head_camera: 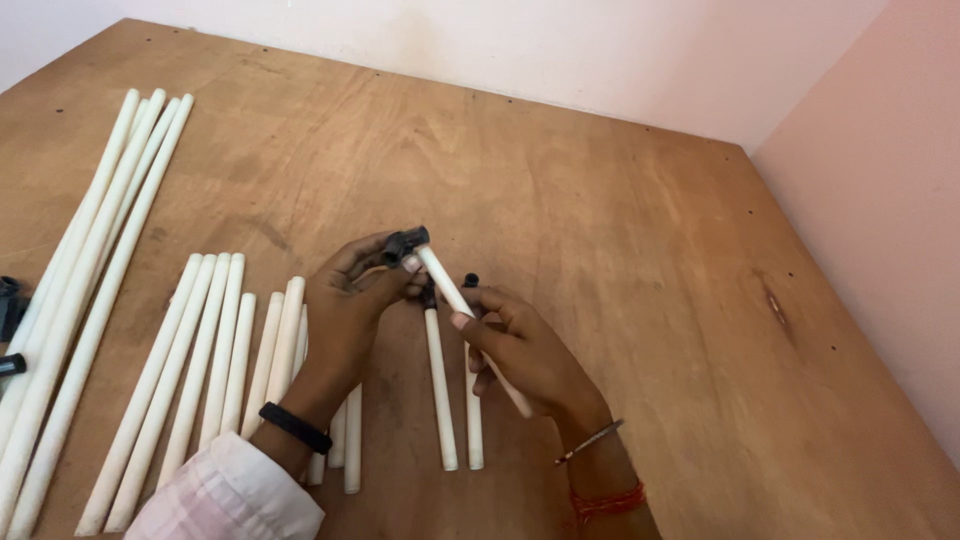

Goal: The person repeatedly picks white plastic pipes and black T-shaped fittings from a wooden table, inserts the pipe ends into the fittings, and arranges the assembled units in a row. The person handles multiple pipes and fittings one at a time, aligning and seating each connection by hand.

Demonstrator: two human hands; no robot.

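Observation:
My left hand (345, 300) grips a small black plastic connector (403, 243) above the wooden table (600, 220). My right hand (525, 350) holds a short white pipe (445, 282), whose upper end meets the connector. Beneath my hands two short white pipes (440, 390) lie side by side on the table, each with a black fitting (470, 281) on its far end.
A row of medium white pipes (205, 350) lies left of my hands. Several long white pipes (90, 260) lie at the far left. Black parts (10, 310) sit at the left edge. Pale walls border the table at the back and right.

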